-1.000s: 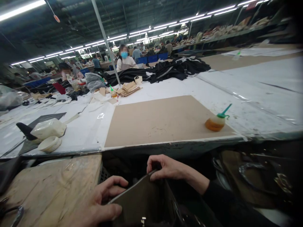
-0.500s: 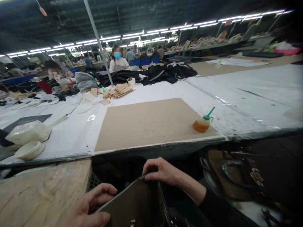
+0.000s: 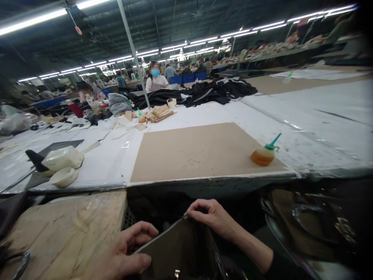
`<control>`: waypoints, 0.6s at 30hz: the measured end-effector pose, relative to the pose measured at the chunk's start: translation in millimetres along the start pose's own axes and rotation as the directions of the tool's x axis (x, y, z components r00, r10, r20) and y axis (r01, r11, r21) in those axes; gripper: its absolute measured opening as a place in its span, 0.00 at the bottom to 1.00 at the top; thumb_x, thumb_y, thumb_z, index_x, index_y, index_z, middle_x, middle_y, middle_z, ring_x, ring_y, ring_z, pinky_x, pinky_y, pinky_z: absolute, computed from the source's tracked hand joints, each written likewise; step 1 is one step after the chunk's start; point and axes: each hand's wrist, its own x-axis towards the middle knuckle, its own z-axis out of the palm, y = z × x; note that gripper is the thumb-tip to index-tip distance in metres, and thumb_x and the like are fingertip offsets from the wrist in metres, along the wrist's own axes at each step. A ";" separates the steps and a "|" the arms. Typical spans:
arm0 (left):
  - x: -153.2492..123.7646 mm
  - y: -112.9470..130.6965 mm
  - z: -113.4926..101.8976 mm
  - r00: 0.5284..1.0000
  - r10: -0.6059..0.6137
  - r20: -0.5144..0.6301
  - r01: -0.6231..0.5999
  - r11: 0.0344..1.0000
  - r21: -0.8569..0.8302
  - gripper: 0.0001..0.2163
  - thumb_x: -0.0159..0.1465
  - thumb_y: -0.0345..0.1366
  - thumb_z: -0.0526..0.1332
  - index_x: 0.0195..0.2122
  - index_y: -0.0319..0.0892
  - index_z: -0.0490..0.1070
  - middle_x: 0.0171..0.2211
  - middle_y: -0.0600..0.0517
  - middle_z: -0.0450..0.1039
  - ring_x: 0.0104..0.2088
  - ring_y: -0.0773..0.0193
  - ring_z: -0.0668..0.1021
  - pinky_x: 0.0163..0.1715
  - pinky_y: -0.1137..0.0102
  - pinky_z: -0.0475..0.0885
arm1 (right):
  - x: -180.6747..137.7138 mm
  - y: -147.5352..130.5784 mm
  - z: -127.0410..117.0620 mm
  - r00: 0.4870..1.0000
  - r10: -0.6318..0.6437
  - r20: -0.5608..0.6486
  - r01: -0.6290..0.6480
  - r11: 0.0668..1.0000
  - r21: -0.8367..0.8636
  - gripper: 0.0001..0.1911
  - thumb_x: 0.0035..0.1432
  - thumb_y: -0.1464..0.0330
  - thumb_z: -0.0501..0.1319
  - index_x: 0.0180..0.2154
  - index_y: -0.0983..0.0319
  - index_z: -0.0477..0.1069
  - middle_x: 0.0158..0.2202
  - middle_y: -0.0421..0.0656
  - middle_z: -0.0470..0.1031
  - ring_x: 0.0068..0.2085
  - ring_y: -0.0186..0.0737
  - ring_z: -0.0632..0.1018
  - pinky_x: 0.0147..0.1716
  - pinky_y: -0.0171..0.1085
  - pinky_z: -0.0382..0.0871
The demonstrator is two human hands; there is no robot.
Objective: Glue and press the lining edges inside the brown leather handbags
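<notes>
A dark brown handbag (image 3: 175, 249) with a pale top edge and a small gold-coloured metal fitting is in front of me, low in the view. My right hand (image 3: 214, 217) pinches the far corner of its top edge between thumb and fingers. Nearer to me, my left hand (image 3: 128, 249) has the same edge between its thumb and curled fingers, thumb on the bag's near face. The lower part of the bag runs out of the frame.
A bottle of amber liquid (image 3: 262, 155) stands on a brown sheet (image 3: 186, 155) on the white worktable. At left are a white container (image 3: 62, 157), a shallow dish (image 3: 64, 177) and a worn board (image 3: 64, 229). Another brown bag (image 3: 291, 221) sits right. A masked person (image 3: 157, 82) is behind black pieces (image 3: 215, 91).
The view has swung left, so the table and its things appear farther right. Both hands keep their places on the handbag's edge, with little change in grip.
</notes>
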 end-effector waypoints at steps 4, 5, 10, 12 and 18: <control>-6.7 -4.1 -1.2 0.999 0.004 -0.043 -0.005 1.000 -0.025 0.22 0.54 0.41 0.70 0.48 0.41 0.69 0.39 0.48 0.78 0.38 0.57 0.76 0.35 0.68 0.65 | -1.9 3.9 11.0 0.998 0.016 -0.063 -0.017 1.000 -0.019 0.15 0.62 0.57 0.61 0.34 0.62 0.78 0.33 0.43 0.81 0.35 0.42 0.77 0.36 0.37 0.67; -8.0 -6.2 -2.0 0.999 0.009 -0.052 -0.011 0.999 -0.036 0.22 0.54 0.40 0.70 0.48 0.41 0.70 0.39 0.48 0.78 0.38 0.57 0.76 0.35 0.68 0.65 | -2.0 3.6 13.2 0.997 0.023 -0.067 -0.024 1.000 -0.015 0.16 0.62 0.57 0.61 0.34 0.62 0.78 0.34 0.43 0.81 0.35 0.42 0.76 0.36 0.37 0.67; -12.2 -18.7 -9.7 0.996 0.030 -0.081 -0.035 0.997 -0.063 0.21 0.53 0.38 0.71 0.47 0.38 0.72 0.35 0.48 0.78 0.35 0.60 0.76 0.33 0.70 0.65 | 1.4 -9.6 18.1 0.998 0.032 0.058 -0.031 0.999 -0.029 0.17 0.63 0.55 0.60 0.37 0.62 0.78 0.37 0.44 0.81 0.40 0.44 0.77 0.41 0.39 0.68; -14.1 -21.6 -13.7 0.997 0.012 -0.071 -0.018 0.996 -0.082 0.21 0.52 0.37 0.72 0.46 0.38 0.74 0.35 0.48 0.78 0.34 0.60 0.76 0.33 0.70 0.65 | 5.7 -18.7 18.0 0.983 0.043 0.178 -0.043 0.999 -0.002 0.17 0.60 0.57 0.64 0.48 0.59 0.77 0.42 0.43 0.81 0.44 0.46 0.78 0.45 0.40 0.69; -21.3 -23.1 -22.9 0.996 -0.029 -0.086 0.031 0.999 0.021 0.18 0.56 0.45 0.71 0.42 0.38 0.78 0.32 0.51 0.76 0.31 0.64 0.73 0.32 0.72 0.65 | 19.6 -32.5 20.8 0.903 0.095 0.418 -0.062 0.994 -0.092 0.15 0.56 0.57 0.67 0.40 0.59 0.82 0.38 0.42 0.82 0.43 0.48 0.79 0.43 0.39 0.70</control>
